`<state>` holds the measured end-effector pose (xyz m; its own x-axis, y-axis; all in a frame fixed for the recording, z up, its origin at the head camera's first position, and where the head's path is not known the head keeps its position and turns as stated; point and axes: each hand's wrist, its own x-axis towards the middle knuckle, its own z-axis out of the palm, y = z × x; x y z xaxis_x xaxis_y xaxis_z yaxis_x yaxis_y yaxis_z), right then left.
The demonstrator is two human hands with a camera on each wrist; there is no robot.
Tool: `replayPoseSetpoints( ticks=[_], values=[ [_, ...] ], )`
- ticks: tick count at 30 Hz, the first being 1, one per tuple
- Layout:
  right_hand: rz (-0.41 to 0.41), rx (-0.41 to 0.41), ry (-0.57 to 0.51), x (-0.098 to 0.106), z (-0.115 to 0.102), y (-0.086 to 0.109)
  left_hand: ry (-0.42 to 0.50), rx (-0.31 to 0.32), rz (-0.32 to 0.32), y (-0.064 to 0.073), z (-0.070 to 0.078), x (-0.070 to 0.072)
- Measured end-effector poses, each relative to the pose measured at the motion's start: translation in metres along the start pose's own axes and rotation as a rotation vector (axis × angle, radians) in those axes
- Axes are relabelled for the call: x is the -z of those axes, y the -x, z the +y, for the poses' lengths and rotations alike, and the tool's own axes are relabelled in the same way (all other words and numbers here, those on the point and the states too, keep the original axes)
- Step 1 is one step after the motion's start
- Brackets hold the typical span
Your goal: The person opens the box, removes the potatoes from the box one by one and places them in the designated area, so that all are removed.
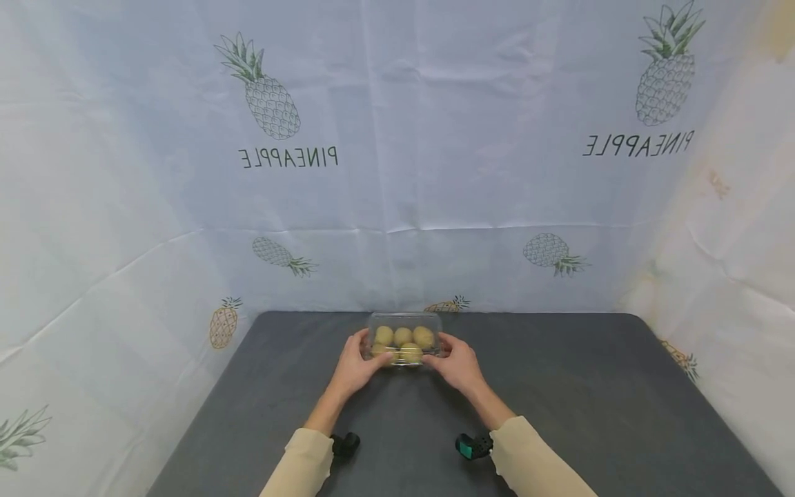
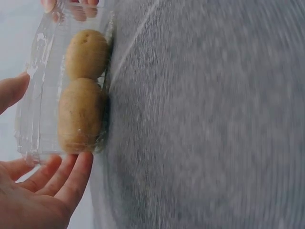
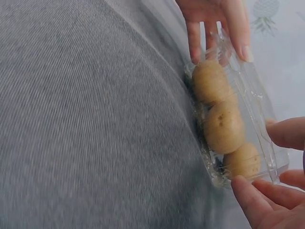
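Because thin plastic gives so easily, I watch the left hand [image 1: 354, 366] first: its thumb and fingers pinch the left end of a clear plastic clamshell container [image 1: 405, 320], and too hard a squeeze could buckle that wall. The container is in the middle, close to the far edge of the dark grey tabletop [image 1: 559, 400]; I can't tell whether its base rests flat or is slightly raised. A push toward the far side might run it over that edge or into the pineapple-print cloth [image 1: 435, 193] behind. Inside I count at least five potatoes [image 1: 403, 337], rounded enough that a tilt would likely roll them to one end. I can't tell whether the clamshell is latched; if it isn't, they may spill. The right hand [image 1: 459, 366] pinches the right end, thumb to the near side, and uneven force could twist the box free.
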<state>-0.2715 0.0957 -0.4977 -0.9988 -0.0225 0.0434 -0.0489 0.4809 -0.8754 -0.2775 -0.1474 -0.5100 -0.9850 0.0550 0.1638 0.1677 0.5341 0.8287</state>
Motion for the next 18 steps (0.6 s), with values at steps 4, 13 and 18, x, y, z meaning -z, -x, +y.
replayPoseSetpoints(
  ticks=[4, 13, 18],
  values=[
    [0.003, 0.01, -0.001, 0.007, 0.006, 0.002, -0.004, -0.016, -0.011, -0.001, 0.005, -0.005],
    [-0.003, -0.011, -0.009, 0.026, 0.013, 0.004, 0.024, -0.023, -0.049, -0.005, 0.012, -0.017],
    [0.005, -0.036, -0.014, 0.038, 0.017, 0.006, 0.043, -0.028, -0.079, -0.006, 0.018, -0.026]
  ],
)
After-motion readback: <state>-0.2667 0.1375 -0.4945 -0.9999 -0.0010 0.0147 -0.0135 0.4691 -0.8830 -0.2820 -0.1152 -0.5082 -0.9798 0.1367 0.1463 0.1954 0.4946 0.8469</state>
